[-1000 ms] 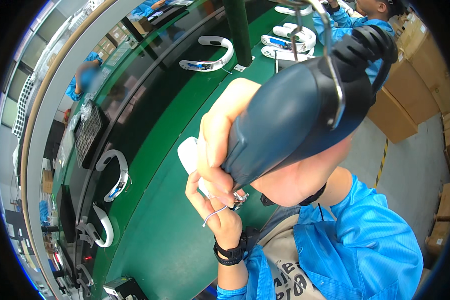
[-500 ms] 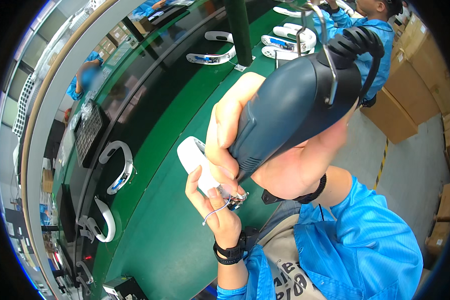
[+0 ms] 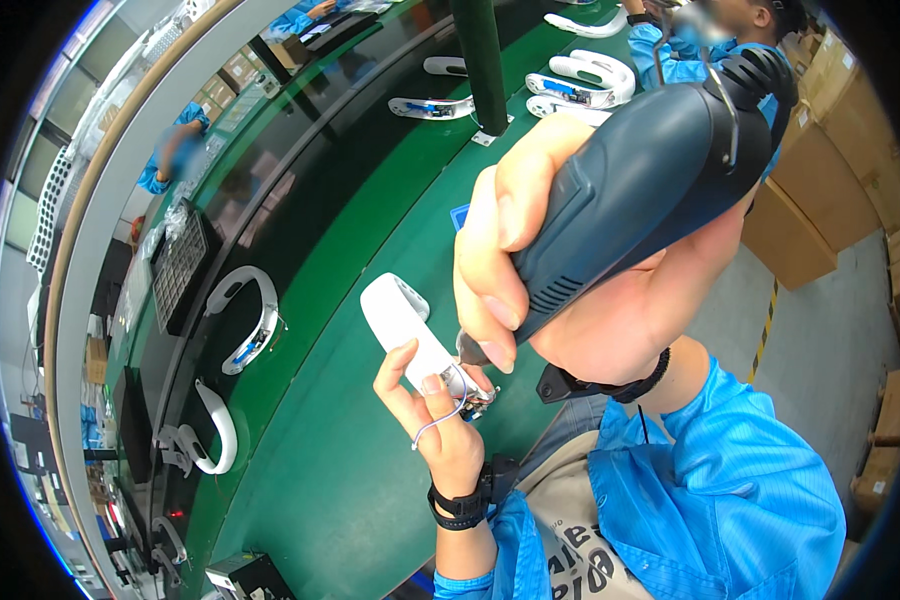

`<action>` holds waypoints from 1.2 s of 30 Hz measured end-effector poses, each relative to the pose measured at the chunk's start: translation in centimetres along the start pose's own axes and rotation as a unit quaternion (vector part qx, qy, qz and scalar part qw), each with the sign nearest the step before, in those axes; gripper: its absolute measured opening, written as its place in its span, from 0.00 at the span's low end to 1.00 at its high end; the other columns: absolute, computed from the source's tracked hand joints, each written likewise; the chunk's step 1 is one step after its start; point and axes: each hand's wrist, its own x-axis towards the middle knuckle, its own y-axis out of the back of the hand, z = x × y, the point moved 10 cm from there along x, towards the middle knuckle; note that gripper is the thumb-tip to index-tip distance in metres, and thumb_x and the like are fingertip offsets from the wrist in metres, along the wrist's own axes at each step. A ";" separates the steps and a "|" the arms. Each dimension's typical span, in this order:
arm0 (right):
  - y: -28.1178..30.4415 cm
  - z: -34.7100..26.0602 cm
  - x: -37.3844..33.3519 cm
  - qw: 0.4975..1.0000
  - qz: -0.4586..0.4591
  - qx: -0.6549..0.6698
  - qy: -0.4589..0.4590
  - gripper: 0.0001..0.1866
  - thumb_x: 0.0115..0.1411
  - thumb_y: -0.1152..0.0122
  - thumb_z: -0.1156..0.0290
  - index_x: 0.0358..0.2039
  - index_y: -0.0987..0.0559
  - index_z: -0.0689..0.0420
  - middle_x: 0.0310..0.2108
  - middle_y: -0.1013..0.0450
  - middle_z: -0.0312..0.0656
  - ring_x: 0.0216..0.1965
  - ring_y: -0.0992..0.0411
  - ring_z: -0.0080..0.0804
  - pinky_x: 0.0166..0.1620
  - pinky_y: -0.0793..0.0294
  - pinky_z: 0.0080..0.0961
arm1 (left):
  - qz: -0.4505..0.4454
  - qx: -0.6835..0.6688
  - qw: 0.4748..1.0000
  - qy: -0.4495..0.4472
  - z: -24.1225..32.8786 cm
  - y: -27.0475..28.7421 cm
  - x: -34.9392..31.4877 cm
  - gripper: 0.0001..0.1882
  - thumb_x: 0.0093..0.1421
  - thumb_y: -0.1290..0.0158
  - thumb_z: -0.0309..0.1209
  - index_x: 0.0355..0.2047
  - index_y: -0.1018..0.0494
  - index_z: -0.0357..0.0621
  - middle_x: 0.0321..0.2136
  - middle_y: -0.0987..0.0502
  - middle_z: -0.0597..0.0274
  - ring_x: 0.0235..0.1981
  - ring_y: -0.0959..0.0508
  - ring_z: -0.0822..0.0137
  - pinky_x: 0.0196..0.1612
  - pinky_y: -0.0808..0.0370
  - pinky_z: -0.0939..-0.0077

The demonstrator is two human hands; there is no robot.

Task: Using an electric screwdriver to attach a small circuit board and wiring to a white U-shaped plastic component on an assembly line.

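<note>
My right hand (image 3: pixel 570 260) is wrapped round a dark blue-black electric screwdriver (image 3: pixel 635 190), which points down and to the left. Its tip (image 3: pixel 470 348) is close to the housing; whether they touch I cannot tell. Below it, my left hand (image 3: pixel 440 420) grips a white curved plastic housing (image 3: pixel 405 325), shaped like a neck massager. At the housing's near end a small circuit board (image 3: pixel 478 402) and thin wires stick out by my fingers. A pale looped wire (image 3: pixel 440 420) runs across those fingers.
Similar white curved housings (image 3: pixel 250 318) lie along a dark conveyor belt (image 3: pixel 315 215) on the left. More housings (image 3: pixel 580 85) sit at the far end of the green bench (image 3: pixel 300 480), past a dark post (image 3: pixel 482 65). A co-worker (image 3: pixel 670 65) stands beside cardboard boxes (image 3: pixel 790 225).
My right hand and the screwdriver have shifted up and right, uncovering more of the white housing. My left hand has barely moved. Housings on the belt have slid slightly away and rightward.
</note>
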 end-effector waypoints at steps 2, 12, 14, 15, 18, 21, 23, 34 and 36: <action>0.1 -0.4 0.1 1.000 -0.017 -0.016 0.000 0.54 0.52 0.61 0.12 0.37 0.29 0.61 0.21 0.29 0.49 0.15 0.31 0.38 0.18 0.26 0.32 | -0.016 -0.007 1.000 0.002 -0.2 0.0 -0.1 0.17 0.78 0.61 0.38 0.62 0.44 0.47 0.26 0.23 0.52 0.25 0.24 0.68 0.30 0.29 0.76; 1.0 -1.6 0.7 0.999 -0.028 -0.026 0.006 0.53 0.54 0.63 0.13 0.39 0.30 0.61 0.22 0.29 0.47 0.15 0.31 0.38 0.18 0.28 0.31 | -0.044 0.007 0.999 0.003 -0.1 -1.6 0.5 0.15 0.78 0.62 0.35 0.61 0.41 0.45 0.27 0.23 0.53 0.25 0.25 0.70 0.30 0.29 0.76; 1.7 -2.9 1.1 0.999 -0.010 -0.053 0.008 0.53 0.55 0.65 0.13 0.39 0.30 0.61 0.22 0.30 0.47 0.15 0.31 0.37 0.18 0.29 0.31 | -0.024 0.012 1.000 -0.002 0.0 -1.3 0.6 0.16 0.78 0.61 0.38 0.61 0.41 0.46 0.25 0.23 0.53 0.24 0.25 0.70 0.29 0.30 0.77; 2.3 -4.3 1.5 0.994 -0.001 -0.110 0.017 0.52 0.58 0.67 0.15 0.39 0.30 0.61 0.22 0.30 0.46 0.15 0.31 0.37 0.18 0.29 0.30 | -0.005 0.019 1.000 -0.007 0.2 -1.1 0.6 0.18 0.78 0.60 0.41 0.61 0.41 0.47 0.23 0.24 0.54 0.23 0.25 0.69 0.29 0.30 0.78; 5.8 -8.3 1.4 0.971 0.072 -0.217 0.065 0.49 0.64 0.71 0.19 0.40 0.30 0.61 0.23 0.32 0.43 0.16 0.32 0.34 0.19 0.32 0.27 | 0.000 0.013 1.000 -0.005 0.5 -0.5 0.4 0.18 0.78 0.59 0.41 0.61 0.41 0.47 0.24 0.24 0.53 0.23 0.25 0.68 0.28 0.29 0.76; 10.8 -11.7 1.6 0.954 0.119 -0.263 0.082 0.48 0.65 0.72 0.20 0.40 0.30 0.61 0.23 0.33 0.43 0.17 0.32 0.33 0.21 0.32 0.25 | 0.001 0.010 1.000 -0.010 0.9 -1.6 0.8 0.18 0.78 0.60 0.41 0.61 0.41 0.47 0.23 0.24 0.53 0.23 0.25 0.68 0.28 0.29 0.75; 13.9 -12.7 1.1 0.933 0.138 -0.315 0.103 0.47 0.67 0.72 0.22 0.39 0.29 0.61 0.23 0.33 0.43 0.19 0.32 0.32 0.24 0.31 0.24 | -0.008 0.012 1.000 -0.009 0.9 -2.2 0.9 0.18 0.78 0.60 0.40 0.61 0.41 0.47 0.23 0.24 0.53 0.23 0.25 0.68 0.28 0.29 0.75; 22.7 -8.2 -0.8 0.887 0.146 -0.437 0.006 0.49 0.64 0.73 0.19 0.37 0.29 0.61 0.24 0.31 0.38 0.21 0.30 0.26 0.26 0.30 0.21 | 0.006 0.057 0.998 -0.017 -0.3 -3.5 1.7 0.19 0.77 0.61 0.40 0.62 0.41 0.47 0.22 0.25 0.55 0.22 0.26 0.68 0.27 0.30 0.76; 22.4 -8.3 -0.9 0.896 0.133 -0.423 0.015 0.48 0.65 0.71 0.21 0.36 0.28 0.61 0.24 0.30 0.38 0.22 0.30 0.24 0.26 0.30 0.21 | 0.004 0.054 0.998 -0.016 -0.4 -3.5 1.7 0.19 0.78 0.61 0.41 0.62 0.41 0.47 0.22 0.25 0.55 0.22 0.26 0.69 0.27 0.31 0.77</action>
